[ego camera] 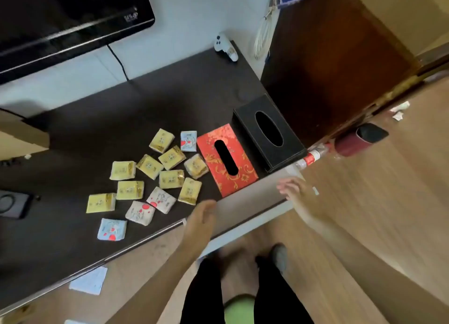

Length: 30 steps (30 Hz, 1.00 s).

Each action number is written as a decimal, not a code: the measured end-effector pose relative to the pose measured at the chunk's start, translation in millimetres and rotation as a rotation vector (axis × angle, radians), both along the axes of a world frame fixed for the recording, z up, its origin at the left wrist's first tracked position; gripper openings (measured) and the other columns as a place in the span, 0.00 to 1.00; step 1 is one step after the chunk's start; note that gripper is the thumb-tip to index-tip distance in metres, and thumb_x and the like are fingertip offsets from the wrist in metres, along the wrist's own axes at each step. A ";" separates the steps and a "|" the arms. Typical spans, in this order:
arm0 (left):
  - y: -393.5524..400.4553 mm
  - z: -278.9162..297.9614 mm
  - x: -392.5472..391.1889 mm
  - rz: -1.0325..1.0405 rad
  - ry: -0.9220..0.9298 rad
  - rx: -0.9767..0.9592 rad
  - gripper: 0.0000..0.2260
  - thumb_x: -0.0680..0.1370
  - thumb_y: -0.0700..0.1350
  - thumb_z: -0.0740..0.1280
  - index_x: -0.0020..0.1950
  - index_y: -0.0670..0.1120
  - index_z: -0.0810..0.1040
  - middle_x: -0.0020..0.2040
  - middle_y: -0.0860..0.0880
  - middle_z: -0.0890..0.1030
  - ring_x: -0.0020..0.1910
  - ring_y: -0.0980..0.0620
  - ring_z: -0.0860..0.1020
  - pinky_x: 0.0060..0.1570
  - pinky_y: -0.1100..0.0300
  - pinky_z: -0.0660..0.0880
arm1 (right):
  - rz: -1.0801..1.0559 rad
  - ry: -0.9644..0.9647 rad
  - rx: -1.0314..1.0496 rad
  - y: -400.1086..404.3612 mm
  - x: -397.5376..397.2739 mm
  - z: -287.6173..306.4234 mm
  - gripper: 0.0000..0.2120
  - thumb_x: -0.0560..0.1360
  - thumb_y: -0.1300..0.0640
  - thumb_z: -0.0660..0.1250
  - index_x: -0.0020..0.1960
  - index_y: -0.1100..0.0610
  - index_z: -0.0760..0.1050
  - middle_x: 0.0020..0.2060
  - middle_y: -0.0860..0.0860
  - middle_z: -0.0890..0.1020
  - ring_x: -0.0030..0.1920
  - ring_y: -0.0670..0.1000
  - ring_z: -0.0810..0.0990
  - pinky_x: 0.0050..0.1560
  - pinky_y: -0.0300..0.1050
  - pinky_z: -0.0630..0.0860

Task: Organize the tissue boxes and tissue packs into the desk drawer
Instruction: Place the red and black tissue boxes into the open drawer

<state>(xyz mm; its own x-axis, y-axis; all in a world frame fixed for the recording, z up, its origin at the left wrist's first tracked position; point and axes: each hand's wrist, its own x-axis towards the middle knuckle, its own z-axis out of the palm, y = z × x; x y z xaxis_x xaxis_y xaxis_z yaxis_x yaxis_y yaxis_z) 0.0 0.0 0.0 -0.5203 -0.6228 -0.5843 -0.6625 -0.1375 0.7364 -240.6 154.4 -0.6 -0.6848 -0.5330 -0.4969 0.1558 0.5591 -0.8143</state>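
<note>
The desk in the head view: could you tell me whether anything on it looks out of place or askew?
The tissue packs lie scattered at mixed angles rather than stacked. The red tissue box and black tissue box sit skewed to the desk edge, the black one slightly overhanging the corner. Nothing looks damaged.

Big black TV (68, 19) hangs on the white wall top left, with its cable (119, 62) dropping down behind the table. A white game controller (226, 47) sits at the far back edge, pretty blurry. On the wooden floor (388, 202) to the right there's a dark red cup-like thing (359, 140) tipped on its side, next to a plastic bottle (313, 156), also lying down. Some paper (89, 281) lies on the floor lower left.
</note>
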 end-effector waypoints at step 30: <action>-51.2 -12.0 -154.9 0.717 -0.079 0.007 0.17 0.68 0.37 0.73 0.55 0.42 0.78 0.45 0.46 0.82 0.44 0.45 0.81 0.47 0.51 0.79 | -0.192 0.227 0.107 -49.7 -120.5 -42.0 0.20 0.74 0.58 0.73 0.65 0.51 0.76 0.50 0.43 0.83 0.47 0.42 0.81 0.36 0.30 0.71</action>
